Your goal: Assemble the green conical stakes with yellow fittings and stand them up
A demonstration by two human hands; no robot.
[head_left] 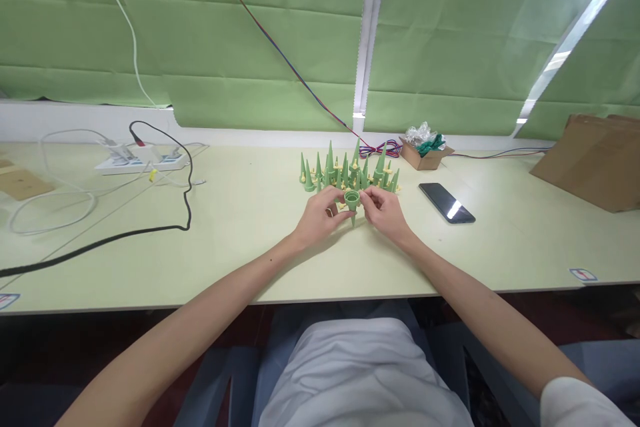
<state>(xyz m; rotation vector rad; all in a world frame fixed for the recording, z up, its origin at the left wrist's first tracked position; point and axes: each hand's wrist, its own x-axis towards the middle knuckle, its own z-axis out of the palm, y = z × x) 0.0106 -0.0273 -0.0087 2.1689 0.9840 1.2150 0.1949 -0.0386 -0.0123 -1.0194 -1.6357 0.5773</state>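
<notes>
A green plastic cone (352,199) is held point down between my two hands, its round, hollow base facing up. My left hand (321,215) is closed on the cone's left side with thumb and fingers. From the right, my right hand (385,212) pinches at the rim, its fingertips touching the cone. Just beyond my hands stands a cluster of green cones (330,163), most of them upright with points up. Small yellowish pieces lie among them or stick out from them; their exact shape is too small to tell.
Right of my hands lies a black phone (447,203). Behind it stands a small cardboard box (425,157) with plastic and green material. A large cardboard piece (593,161) is at far right. On the left are a power strip (143,163) and a black cable (188,203).
</notes>
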